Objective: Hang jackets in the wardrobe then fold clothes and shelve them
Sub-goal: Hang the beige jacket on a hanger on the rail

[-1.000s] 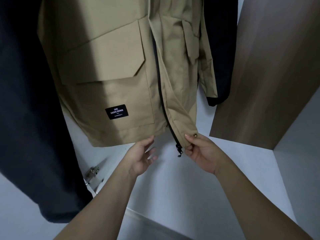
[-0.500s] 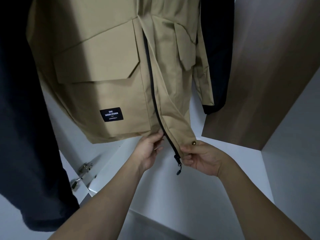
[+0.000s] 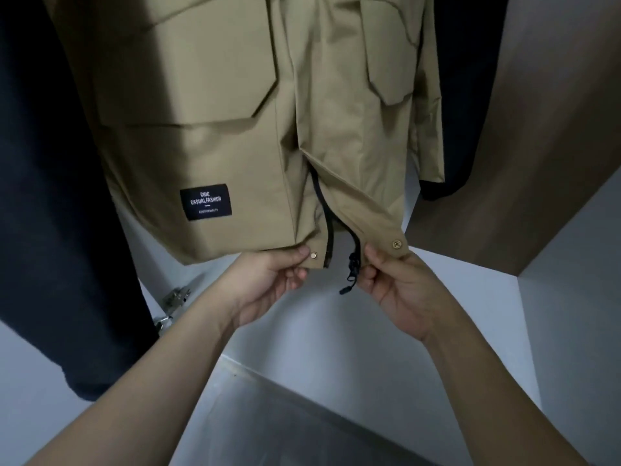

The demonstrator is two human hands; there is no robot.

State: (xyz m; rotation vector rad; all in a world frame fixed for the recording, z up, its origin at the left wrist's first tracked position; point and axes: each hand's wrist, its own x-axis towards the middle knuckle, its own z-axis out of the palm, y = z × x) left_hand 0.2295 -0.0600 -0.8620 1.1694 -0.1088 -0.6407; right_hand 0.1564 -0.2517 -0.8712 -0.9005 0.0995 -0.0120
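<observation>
Jacket: the khaki cotton jacket with flap pockets (image 3: pixel 235 136) hangs inside the wardrobe, filling the view from 10 to 1 o'clock, its hem at the centre.
Left hand: the left hand (image 3: pixel 268 280) pinches the hem corner of the jacket's left panel, thumb pressed just beside a brass snap stud (image 3: pixel 314 254); the other fingers are curled under the cloth.
Right hand: the right hand (image 3: pixel 396 284) pinches the hem of the other panel, thumb on top, next to a second brass snap (image 3: pixel 397 244).
Zipper: the black zipper (image 3: pixel 324 210) is open at the bottom; its black slider with pull cord (image 3: pixel 351 267) dangles between the 2 hands.
Change: 0.5 s ago the left fingers only reached the hem; now they grip it, and the 2 panels lie closer together, hiding most of the zipper above.
Label: a black woven patch with white lettering (image 3: pixel 205 201) sits at 9 o'clock of the hands.
Neighbours: a dark navy garment (image 3: pixel 50 196) hangs at 9 o'clock, a black garment (image 3: pixel 467 95) at 1 o'clock, beside a brown wooden wardrobe panel (image 3: pixel 544 146).
Hinge: a metal door hinge (image 3: pixel 173 304) shows at 8 o'clock.
</observation>
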